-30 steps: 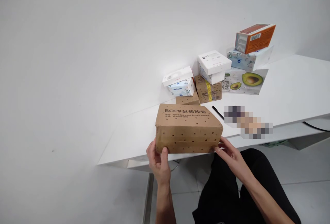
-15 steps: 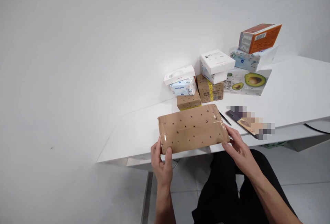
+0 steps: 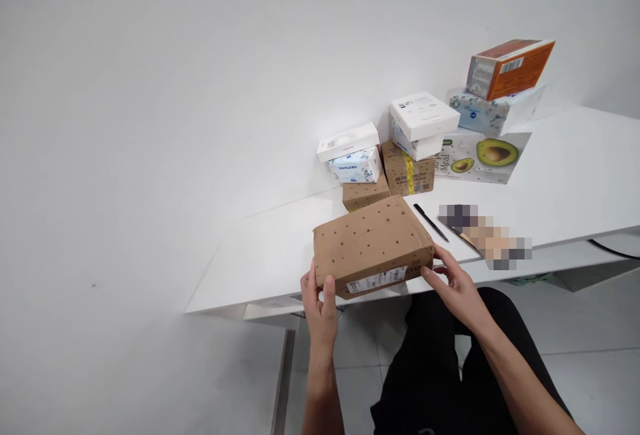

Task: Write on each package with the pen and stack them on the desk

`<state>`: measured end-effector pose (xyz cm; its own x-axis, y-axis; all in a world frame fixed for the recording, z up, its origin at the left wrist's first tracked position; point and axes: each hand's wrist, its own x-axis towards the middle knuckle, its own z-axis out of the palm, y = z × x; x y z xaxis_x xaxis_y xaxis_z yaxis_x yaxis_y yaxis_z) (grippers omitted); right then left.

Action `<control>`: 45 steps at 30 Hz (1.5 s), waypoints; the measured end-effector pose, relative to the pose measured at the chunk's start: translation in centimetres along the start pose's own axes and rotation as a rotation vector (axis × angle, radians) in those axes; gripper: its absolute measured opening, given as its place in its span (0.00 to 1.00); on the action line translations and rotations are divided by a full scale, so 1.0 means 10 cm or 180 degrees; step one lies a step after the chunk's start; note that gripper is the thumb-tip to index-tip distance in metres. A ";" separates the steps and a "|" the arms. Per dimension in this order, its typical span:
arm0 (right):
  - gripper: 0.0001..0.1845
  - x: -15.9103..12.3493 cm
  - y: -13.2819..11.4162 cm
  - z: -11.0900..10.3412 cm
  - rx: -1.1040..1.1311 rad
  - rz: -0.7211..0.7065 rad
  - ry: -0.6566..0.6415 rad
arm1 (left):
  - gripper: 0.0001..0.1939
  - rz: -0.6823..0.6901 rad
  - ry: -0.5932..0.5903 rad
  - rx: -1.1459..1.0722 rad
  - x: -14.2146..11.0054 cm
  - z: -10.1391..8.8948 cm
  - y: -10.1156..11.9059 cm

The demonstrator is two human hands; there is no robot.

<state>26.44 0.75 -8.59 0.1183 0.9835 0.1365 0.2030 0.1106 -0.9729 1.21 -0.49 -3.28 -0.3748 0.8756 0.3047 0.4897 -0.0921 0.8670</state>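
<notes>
A brown paper-wrapped parcel (image 3: 373, 241) with small dark dots and a white barcode label on its near side rests at the front edge of the white table (image 3: 260, 268). My left hand (image 3: 320, 301) grips its near left corner, thumb on the front face. My right hand (image 3: 453, 285) holds the near right corner, fingers curled against the side. Both hands are closed on the parcel.
Behind the parcel lie a black pen (image 3: 430, 221) and a pixelated flat item (image 3: 483, 235). Against the wall stand several stacked boxes: a small brown box (image 3: 365, 193), a taped brown box (image 3: 407, 171), white boxes (image 3: 423, 115), an avocado-print box (image 3: 483, 155), an orange box (image 3: 510, 67).
The parcel has been turned over in my hands: the printed face gave way to the taped side, and now the barcode label faces me. It sits lower, on the table.
</notes>
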 end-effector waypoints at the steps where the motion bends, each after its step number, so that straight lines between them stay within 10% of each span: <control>1: 0.29 0.00 0.05 0.02 -0.0014 0.0061 -0.0002 | 0.29 -0.0006 0.0022 -0.0019 0.01 0.01 -0.01; 12: 0.28 0.27 0.29 0.02 0.0168 -0.0059 -0.0002 | 0.22 0.0450 -0.0024 0.0484 0.13 0.15 0.06; 18: 0.22 0.66 0.24 -0.18 -0.1954 -0.0333 0.0507 | 0.20 0.0776 0.0150 0.0696 0.17 0.23 0.03; 27: 0.16 1.02 0.20 -0.10 -0.3497 0.0325 -0.0349 | 0.13 0.2246 0.0971 0.1142 0.00 0.35 0.21; 35: 0.09 0.94 0.24 -0.29 -0.2927 0.0261 -0.0245 | 0.13 0.2559 0.0652 0.1329 0.11 0.62 0.23; 41: 0.09 0.82 -0.03 -0.54 -0.0267 0.0310 0.1182 | 0.09 0.2474 0.0785 0.1368 0.17 0.70 0.18; 45: 0.08 0.76 -0.47 -0.50 0.1184 -0.0351 0.1421 | 0.09 0.2521 0.0824 0.1434 0.17 0.72 0.19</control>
<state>31.22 6.99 -2.07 0.5298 0.8171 0.2274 -0.1077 0.3308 -0.9375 7.19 4.28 -3.95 0.0602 0.4995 0.8642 0.9141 -0.3753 0.1533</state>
